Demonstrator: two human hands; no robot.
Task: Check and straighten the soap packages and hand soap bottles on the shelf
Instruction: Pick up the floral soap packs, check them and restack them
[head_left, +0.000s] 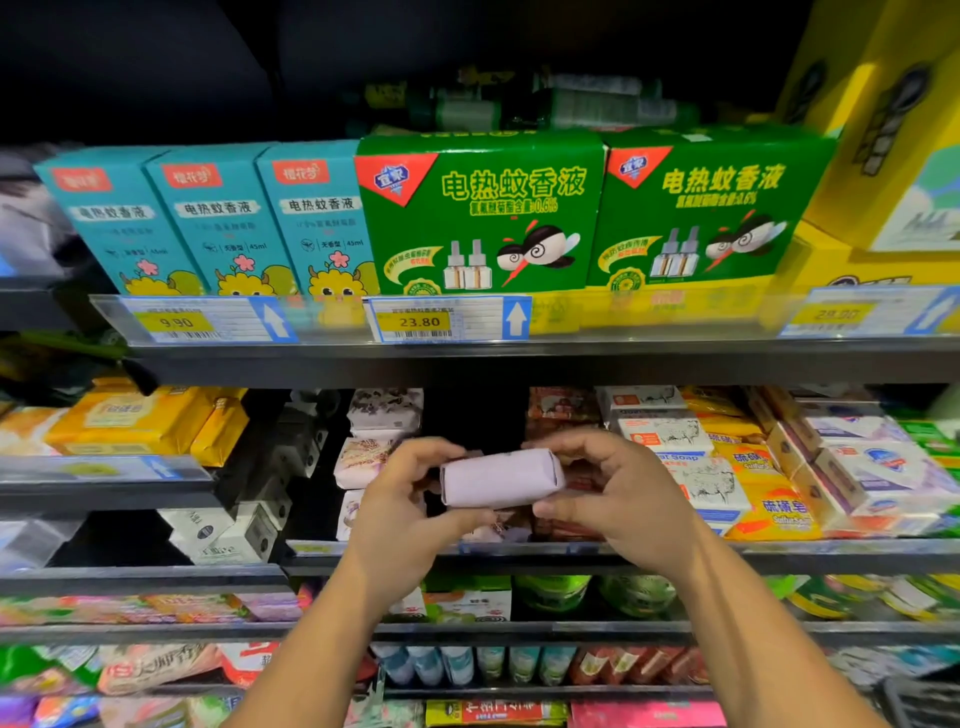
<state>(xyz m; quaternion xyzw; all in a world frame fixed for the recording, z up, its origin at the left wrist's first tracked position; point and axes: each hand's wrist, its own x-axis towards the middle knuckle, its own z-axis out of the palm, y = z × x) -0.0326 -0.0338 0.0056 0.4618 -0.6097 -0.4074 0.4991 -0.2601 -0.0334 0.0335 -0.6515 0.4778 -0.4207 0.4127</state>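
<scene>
The shelf (810, 555) with stacked soap packages (706, 467) stands under a higher shelf board with two big green boxes (483, 218) and three teal boxes (218, 223) beside them. In front of a dark gap in the middle of the soap row, the left hand (400, 509) and the right hand (623, 493) are raised close together. Between them is one pale lilac soap package (501, 478), lying lengthwise and off the shelf, and the curled fingers (431, 452) of each hand hold one end of it.

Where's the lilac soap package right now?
Head view, centre: the lilac soap package is held between the left hand and right hand, in front of the soap shelf.
</scene>
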